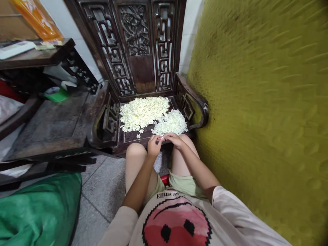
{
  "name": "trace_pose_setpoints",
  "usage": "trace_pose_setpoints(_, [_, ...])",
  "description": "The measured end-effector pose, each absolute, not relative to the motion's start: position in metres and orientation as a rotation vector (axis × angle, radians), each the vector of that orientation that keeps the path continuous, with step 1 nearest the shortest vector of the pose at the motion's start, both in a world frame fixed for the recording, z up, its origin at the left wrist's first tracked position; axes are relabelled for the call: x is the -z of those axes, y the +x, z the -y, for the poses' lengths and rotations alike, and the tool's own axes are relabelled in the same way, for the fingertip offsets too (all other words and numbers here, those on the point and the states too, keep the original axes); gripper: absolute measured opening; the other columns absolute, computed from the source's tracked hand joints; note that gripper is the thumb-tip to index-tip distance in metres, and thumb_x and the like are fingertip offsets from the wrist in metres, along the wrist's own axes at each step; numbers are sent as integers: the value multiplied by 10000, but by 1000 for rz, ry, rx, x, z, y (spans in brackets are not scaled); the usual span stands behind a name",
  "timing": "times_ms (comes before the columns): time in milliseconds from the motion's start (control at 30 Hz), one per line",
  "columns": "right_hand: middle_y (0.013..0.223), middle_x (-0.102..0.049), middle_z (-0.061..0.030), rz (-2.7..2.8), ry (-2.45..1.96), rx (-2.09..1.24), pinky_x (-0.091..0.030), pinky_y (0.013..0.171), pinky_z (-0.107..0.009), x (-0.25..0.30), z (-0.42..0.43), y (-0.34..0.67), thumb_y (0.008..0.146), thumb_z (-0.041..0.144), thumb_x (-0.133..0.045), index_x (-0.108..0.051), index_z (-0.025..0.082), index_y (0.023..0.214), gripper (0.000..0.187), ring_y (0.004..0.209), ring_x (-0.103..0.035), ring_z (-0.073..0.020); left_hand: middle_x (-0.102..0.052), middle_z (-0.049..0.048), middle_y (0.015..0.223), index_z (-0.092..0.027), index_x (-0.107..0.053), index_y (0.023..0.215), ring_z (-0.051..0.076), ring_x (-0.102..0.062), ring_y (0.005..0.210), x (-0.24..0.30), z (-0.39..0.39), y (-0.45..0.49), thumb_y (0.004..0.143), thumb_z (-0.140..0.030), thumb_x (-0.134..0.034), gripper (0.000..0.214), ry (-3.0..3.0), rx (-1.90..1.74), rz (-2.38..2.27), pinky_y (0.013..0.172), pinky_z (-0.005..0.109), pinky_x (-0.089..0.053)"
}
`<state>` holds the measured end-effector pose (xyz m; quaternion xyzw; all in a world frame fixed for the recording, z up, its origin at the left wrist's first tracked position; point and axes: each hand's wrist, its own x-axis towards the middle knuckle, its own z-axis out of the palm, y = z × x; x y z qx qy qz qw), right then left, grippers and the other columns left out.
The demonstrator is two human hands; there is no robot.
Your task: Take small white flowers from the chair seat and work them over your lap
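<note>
Just in front of the carved wooden armchair, the left hand and right hand meet above the seated person's knees, the fingertips of both pinching a small white piece between them. What that piece is, I can't make out from where I stand. Holding it so near the armchair's front edge probably leaves both piles a short reach away.

The larger heap of flowers spreads over the back and left of the armchair's seat; the smaller heap sits at the seat's front right, its edge running up against the other. I'd guess they are set apart to tell two lots from each other. The big heap looks creamy yellow, the small one whiter. The petals are narrow, clearest on a loose flower near the armchair's front edge.
</note>
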<state>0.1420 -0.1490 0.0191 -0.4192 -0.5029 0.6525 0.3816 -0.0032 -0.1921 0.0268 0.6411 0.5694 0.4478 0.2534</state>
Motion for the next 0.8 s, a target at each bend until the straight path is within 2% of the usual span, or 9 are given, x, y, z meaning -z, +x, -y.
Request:
trace_pose_setpoints(400, [694,-664,-30,1187,-1040,-1816,-428,725,-285,-15,161,146,576,391,-705,-702,152,765,304,663,-576,-131,-641,46,842,-175,-657,854,141,-582,788,-26,202,-5,783,-285,-530,183,1661,-1269,-1526,740,259,-452])
trace_pose_setpoints(567, [690,-666,-28,1157,-1078,-1815,-424,733,-279,-9,161,148,555,379,-724,-708,158,745,292,668,-577,-128,-668,47,862,-179,-668,841,158,-597,828,-18,199,-6,757,-261,-559,161,1614,-1272,-1519,784,287,-449])
trace_pose_setpoints(800, [692,-668,-23,1162,-1089,-1814,-431,746,-291,-8,156,147,555,366,-720,-707,164,735,271,670,-582,-131,-676,67,865,-160,-669,851,165,-616,798,-4,192,-5,741,-284,-572,192,1441,-1275,-1491,767,294,-466])
